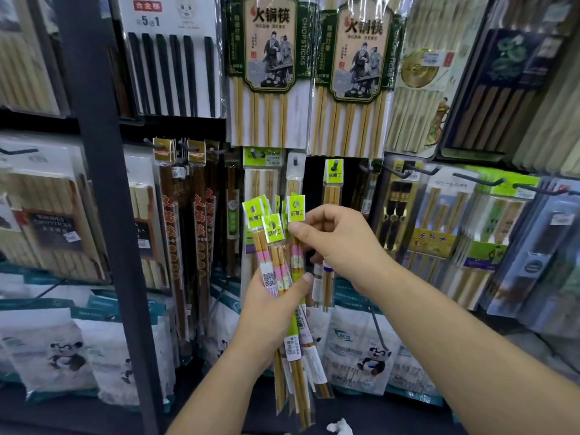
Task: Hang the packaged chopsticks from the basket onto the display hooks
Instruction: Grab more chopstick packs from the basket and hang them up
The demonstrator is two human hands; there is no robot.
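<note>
Chopsticks (280,270) held as a bunch, with one pack being singled out to hang.
The left hand (266,312) grips the bunch just below and left of the hung pack (333,183) with the same green label. The right hand (335,246) pinches one header (296,210) between thumb and forefinger. It looks like the separating step. Next, that header's hole needs lining up with the hook (335,165) above the hung pack, then sliding on. Three green headers show clearly in the bunch, perhaps two more behind, and one matching pack is on the hook. No basket is in view.
</note>
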